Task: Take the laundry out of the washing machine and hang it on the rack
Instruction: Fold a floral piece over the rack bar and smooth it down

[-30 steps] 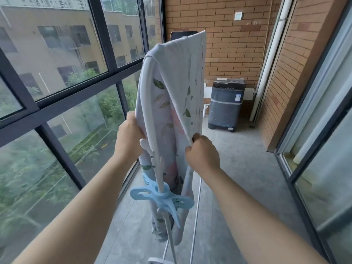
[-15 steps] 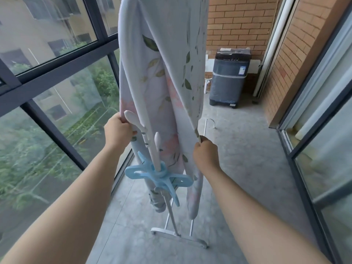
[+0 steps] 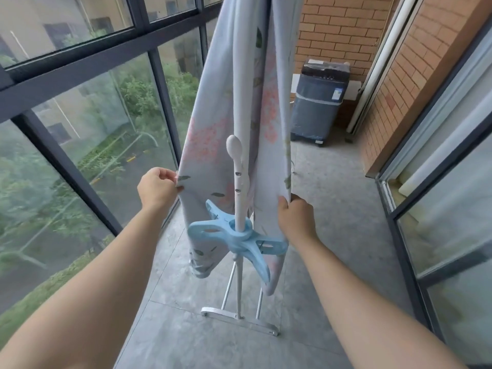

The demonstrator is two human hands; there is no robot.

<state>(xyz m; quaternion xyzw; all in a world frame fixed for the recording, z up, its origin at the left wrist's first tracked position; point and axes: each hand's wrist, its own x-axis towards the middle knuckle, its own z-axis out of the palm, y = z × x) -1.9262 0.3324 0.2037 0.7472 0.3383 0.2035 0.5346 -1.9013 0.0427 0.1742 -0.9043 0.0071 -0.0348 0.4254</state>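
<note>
Your left hand [image 3: 158, 186] pinches the left edge of the sheet [image 3: 210, 155], and your right hand [image 3: 296, 217] grips its right edge with curled fingers. The sheet hangs between your hands and rises above them, draped down both sides of the rack [image 3: 238, 107]. The washing machine [image 3: 319, 102] stands well beyond your right hand.

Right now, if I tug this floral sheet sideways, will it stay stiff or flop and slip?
Probably floppy: the floral sheet hangs in soft folds either side of the rack. It should move easily, since the left hand and right hand each grip only an edge. It may slide, as the rack looks smooth.
</note>
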